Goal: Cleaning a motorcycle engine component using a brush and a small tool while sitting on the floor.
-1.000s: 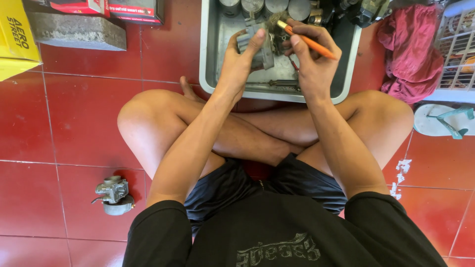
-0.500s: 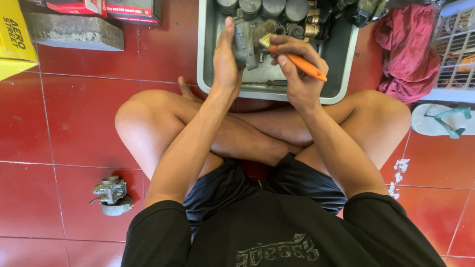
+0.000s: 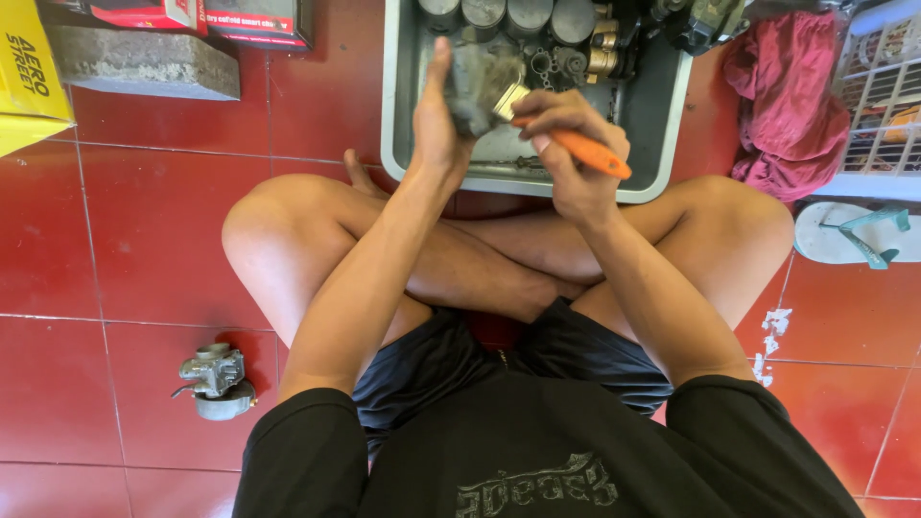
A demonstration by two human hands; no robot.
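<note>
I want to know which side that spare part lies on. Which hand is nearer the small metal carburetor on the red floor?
Left. The left hand is raised over the tray, up and right of the carburetor; the right hand is farther right.

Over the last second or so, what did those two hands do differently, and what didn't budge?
The left hand turned the grey metal part from lying flat over the tray to upright, lifting it slightly. The right hand followed, and its orange-handled brush swung from pointing up-right to pointing down-right, head against the part. Both grips stayed closed. The carburetor on the floor, red cloth and sandal stayed put.
</note>
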